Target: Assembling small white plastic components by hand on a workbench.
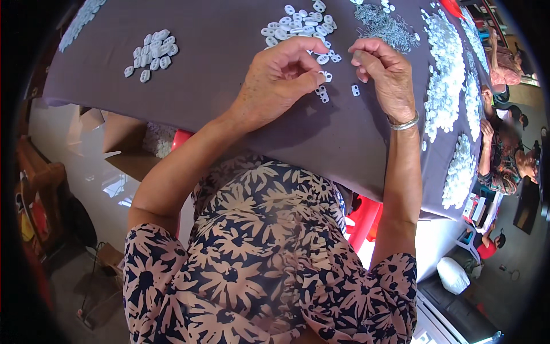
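My left hand (281,80) pinches a small white two-holed plastic piece (327,77) between thumb and forefinger. Just below those fingertips, a few similar white pieces (322,93) lie on the dark cloth. My right hand (385,74), with a bracelet at its wrist, is raised a little to the right. Its fingers are curled and the thumb presses toward the forefinger; whatever it may hold is hidden. A single white two-holed piece (356,90) rests on the cloth between the hands. Beyond my left hand spreads a pile of white oval two-holed pieces (295,24).
A heap of small thin metal parts, like springs (385,27), lies beyond my right hand. A small oval group (154,51) sits at left. Long rows of white pieces (444,74) run down the right side of the tablecloth (212,74). Other people sit at far right.
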`<state>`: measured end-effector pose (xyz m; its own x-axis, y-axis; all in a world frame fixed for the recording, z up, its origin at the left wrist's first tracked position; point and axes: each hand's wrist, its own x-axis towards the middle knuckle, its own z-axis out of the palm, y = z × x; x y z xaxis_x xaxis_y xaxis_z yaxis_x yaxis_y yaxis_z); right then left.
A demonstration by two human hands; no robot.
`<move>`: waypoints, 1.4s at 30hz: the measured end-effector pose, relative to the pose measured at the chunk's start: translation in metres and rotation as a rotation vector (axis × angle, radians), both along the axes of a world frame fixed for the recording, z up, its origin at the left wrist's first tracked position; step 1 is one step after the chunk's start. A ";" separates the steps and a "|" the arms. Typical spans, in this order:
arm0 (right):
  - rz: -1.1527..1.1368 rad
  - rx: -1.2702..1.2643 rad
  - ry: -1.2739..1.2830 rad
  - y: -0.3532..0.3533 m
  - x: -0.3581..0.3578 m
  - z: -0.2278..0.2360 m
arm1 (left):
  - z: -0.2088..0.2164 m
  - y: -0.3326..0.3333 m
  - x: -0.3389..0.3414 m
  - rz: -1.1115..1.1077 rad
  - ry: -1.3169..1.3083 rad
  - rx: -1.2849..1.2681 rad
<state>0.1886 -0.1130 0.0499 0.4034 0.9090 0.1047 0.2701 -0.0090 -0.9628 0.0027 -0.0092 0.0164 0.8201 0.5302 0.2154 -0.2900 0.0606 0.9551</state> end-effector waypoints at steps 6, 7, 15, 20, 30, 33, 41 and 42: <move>0.085 0.024 0.097 -0.003 -0.019 -0.006 | -0.002 -0.003 0.001 0.013 0.017 0.040; 0.105 0.020 0.059 -0.003 -0.021 -0.007 | -0.003 -0.003 0.001 -0.003 0.011 0.055; 0.224 -0.004 -0.013 -0.006 -0.023 -0.007 | -0.005 -0.009 0.003 0.022 -0.006 0.102; 0.240 -0.042 -0.059 -0.007 -0.022 -0.007 | -0.004 -0.008 0.003 0.021 0.042 0.123; 0.243 -0.043 -0.043 -0.005 -0.023 -0.007 | -0.007 -0.006 0.001 -0.010 0.077 0.133; 0.246 -0.053 -0.072 -0.005 -0.023 -0.008 | -0.008 -0.006 0.001 0.005 0.082 0.160; 0.265 -0.095 -0.179 -0.007 -0.023 -0.008 | -0.007 -0.010 0.001 0.058 0.112 0.178; 0.264 -0.096 -0.177 -0.006 -0.022 -0.009 | -0.008 -0.011 0.001 0.057 0.113 0.178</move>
